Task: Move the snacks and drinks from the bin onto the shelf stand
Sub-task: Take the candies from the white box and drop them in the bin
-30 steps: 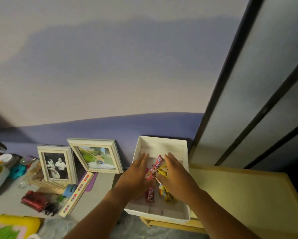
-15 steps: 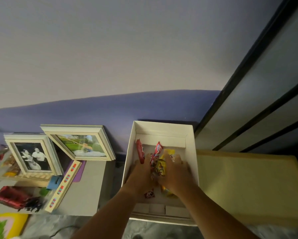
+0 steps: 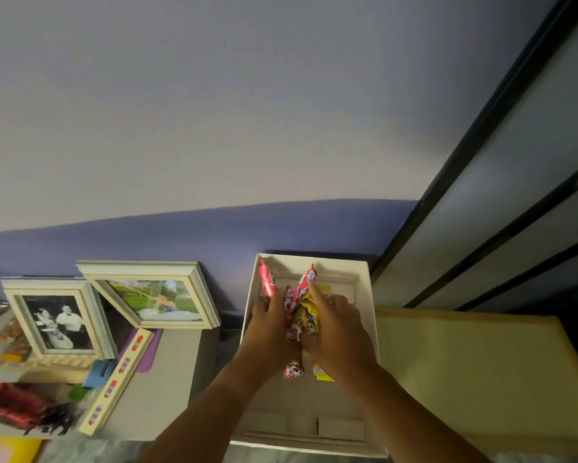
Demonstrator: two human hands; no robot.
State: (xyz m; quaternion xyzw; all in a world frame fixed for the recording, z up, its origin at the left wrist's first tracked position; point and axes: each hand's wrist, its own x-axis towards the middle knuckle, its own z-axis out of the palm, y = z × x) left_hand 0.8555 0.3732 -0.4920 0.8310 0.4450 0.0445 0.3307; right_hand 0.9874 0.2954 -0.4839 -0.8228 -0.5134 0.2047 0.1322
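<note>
Inside the white bin (image 3: 370,315), both hands' fingers (left (image 3: 270,332), right (image 3: 337,332)) clasp bunched snack packets (image 3: 301,315).

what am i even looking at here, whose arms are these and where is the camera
The camera sits on a person's head, looking forward and down, so the arms are their own. Both bare hands reach into a white bin. The left hand and the right hand press together around a bundle of snack packets, red and yellow. One red packet leans loose against the bin's left wall. Left of the bin stand two picture frames; right of it is a pale yellow surface.
</note>
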